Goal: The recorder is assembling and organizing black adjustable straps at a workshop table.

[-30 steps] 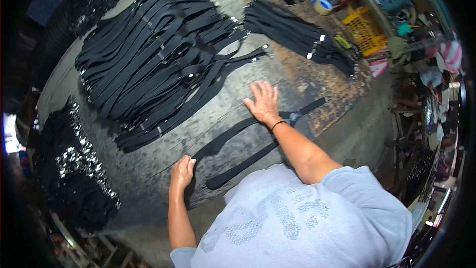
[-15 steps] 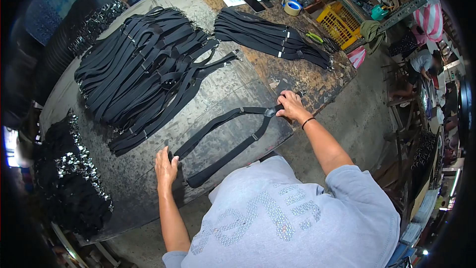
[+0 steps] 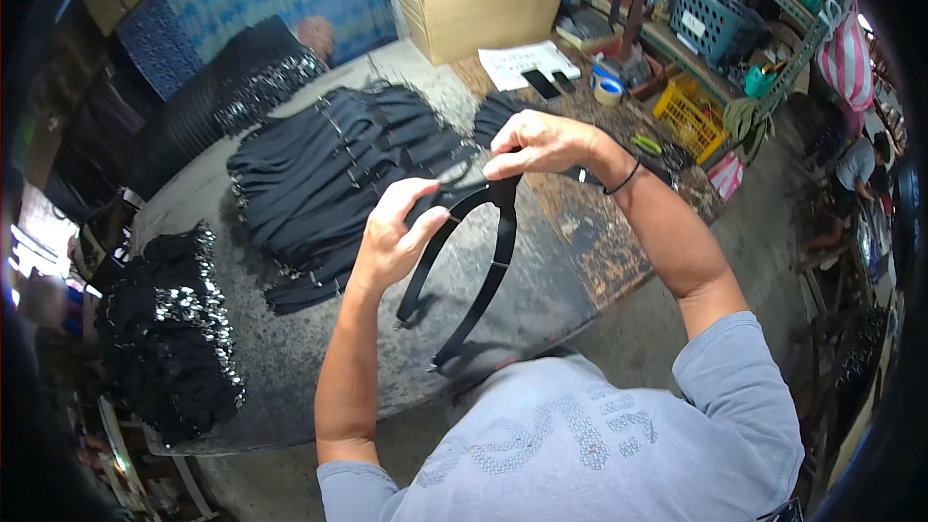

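Note:
A pair of black Y-shaped suspenders [image 3: 505, 244] hangs above the table, its two long straps drooping toward the near side. My right hand [image 3: 549, 145] is closed, pinching the suspenders close to where the straps join. Beside the nearer-left strap is my left hand [image 3: 394, 232], its thumb and fingers apart, holding nothing that I can see. Beyond the hands lies a big heap of black suspenders [image 3: 329, 159] with metal clips. Another bundle of suspenders [image 3: 498, 114] is partly hidden behind my right hand and forearm.
A pile of black straps with shiny clips [image 3: 174, 329] covers the table's left end. Toward the back are a cardboard box [image 3: 483, 0], a phone [image 3: 539, 84], tape rolls [image 3: 607, 89] and green-handled pliers [image 3: 646, 144]. A yellow crate [image 3: 690, 118] stands by the shelving at right.
My right hand has lifted the suspenders off the table and moved left. My left hand has risen forward and right to the straps. The head view has tilted up.

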The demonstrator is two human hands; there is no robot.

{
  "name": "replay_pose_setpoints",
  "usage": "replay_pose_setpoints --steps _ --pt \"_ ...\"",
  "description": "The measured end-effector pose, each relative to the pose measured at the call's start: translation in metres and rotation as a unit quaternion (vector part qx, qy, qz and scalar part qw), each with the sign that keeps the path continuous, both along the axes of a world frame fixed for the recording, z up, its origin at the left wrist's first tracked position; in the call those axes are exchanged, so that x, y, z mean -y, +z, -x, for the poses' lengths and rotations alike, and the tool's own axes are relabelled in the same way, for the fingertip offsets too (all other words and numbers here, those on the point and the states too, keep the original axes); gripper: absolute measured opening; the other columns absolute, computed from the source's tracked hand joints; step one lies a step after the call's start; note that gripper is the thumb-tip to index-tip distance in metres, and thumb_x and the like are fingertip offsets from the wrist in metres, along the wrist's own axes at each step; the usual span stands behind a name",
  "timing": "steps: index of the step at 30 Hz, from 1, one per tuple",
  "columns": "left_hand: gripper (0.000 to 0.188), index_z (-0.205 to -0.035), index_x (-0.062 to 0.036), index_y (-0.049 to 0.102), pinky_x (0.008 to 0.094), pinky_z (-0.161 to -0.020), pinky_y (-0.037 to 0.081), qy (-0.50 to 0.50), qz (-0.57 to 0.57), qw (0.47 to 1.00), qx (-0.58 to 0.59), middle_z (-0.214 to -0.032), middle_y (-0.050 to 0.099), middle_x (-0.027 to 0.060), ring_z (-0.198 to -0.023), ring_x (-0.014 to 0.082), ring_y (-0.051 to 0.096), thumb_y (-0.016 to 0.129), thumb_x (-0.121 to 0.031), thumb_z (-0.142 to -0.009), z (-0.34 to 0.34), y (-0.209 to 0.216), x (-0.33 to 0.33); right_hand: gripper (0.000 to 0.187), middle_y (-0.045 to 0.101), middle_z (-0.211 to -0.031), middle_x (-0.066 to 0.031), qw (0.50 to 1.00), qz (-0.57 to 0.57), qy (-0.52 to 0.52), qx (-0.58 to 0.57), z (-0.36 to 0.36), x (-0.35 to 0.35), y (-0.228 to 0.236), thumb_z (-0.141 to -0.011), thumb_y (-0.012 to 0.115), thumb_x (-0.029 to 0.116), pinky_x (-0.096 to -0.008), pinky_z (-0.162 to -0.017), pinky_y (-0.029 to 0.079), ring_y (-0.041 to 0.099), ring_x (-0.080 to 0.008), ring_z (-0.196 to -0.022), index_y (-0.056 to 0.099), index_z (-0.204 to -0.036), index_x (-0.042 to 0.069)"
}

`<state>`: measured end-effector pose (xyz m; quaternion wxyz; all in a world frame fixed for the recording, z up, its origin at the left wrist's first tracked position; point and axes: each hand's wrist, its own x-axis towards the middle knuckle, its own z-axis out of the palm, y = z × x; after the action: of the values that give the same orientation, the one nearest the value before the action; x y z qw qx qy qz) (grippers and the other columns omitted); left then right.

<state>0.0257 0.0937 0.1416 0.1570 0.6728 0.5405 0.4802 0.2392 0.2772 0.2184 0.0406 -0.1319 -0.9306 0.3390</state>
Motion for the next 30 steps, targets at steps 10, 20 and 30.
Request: replay_pose_setpoints --steps 10,20,30 --pt "0.029 -0.096 -0.0074 0.071 0.0213 -0.069 0.041 -0.078 0.093 0.985 0.12 -0.083 0.061 -0.0082 -0.074 0.0021 0.048 0.063 -0.035 -0.099 -0.032 0.175 -0.062 0.067 0.041 -0.053 -0.0057 0.963 -0.231 -0.017 -0.14 0.051 -0.014 0.181 -0.087 0.066 0.058 -0.0361 -0.053 0.037 0.039 -0.0161 -0.055 0.056 -0.064 -0.004" --pt "0.037 -0.096 -0.0012 0.07 0.0251 -0.078 0.047 -0.171 -0.016 0.96 0.221 -0.087 0.067 0.0013 -0.08 0.0085 0.061 0.062 -0.037 -0.097 -0.061 0.262 -0.079 0.06 0.062 -0.066 -0.003 0.942 -0.208 -0.021 -0.262 0.024 -0.017 0.267 -0.088 0.067 0.059 -0.0281 -0.062 0.046 0.056 -0.0112 -0.065 0.07 -0.075 0.0" --pt "0.088 -0.137 0.0073 0.048 0.0481 -0.109 0.04 -0.485 0.115 0.821 0.279 -0.138 0.053 0.0259 -0.13 0.0379 0.051 0.076 -0.053 -0.079 -0.084 0.158 -0.064 0.062 0.04 -0.055 0.0019 0.952 -0.243 0.0 -0.188 -0.021 0.037 0.244 -0.086 0.069 0.056 -0.0327 -0.051 0.034 0.041 -0.0116 -0.054 0.056 -0.059 0.001"
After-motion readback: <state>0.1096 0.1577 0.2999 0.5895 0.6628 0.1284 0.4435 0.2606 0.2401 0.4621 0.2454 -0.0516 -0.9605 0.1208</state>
